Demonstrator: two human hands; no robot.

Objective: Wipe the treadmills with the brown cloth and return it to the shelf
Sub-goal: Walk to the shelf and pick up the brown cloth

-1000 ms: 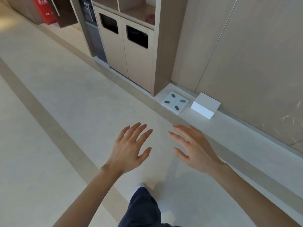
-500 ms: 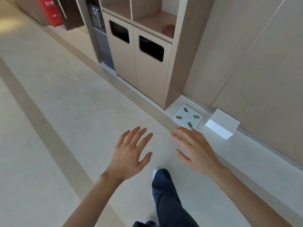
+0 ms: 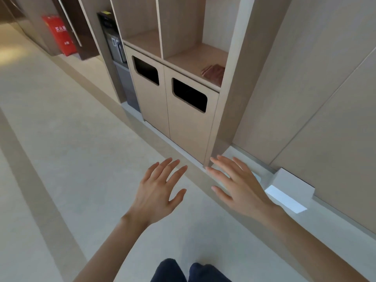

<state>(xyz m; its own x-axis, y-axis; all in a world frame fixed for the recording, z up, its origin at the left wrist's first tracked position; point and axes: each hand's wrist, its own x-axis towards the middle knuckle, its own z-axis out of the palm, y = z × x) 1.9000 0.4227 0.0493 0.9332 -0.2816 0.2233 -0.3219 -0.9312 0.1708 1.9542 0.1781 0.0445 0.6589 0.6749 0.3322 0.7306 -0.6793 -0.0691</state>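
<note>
The brown cloth (image 3: 213, 73) lies folded on the wooden shelf (image 3: 189, 58), in its right compartment near the front right corner, above two bin doors. Both my hands are held out low in front of me, well below the shelf, palms down with fingers spread and holding nothing. My left hand (image 3: 160, 192) hovers over the pale floor. My right hand (image 3: 238, 184) hovers over the ledge at the foot of the cabinet. No treadmill is in view.
Two bin doors with dark slots (image 3: 189, 94) stand under the shelf. A white box (image 3: 289, 190) sits on the floor ledge at the right; a white scale is mostly hidden behind my right hand. A red extinguisher cabinet (image 3: 60, 34) stands far left.
The view has moved closer to the cabinet and tilted up, so the shelf and brown cloth now show fully. Both hands stay spread and empty.
</note>
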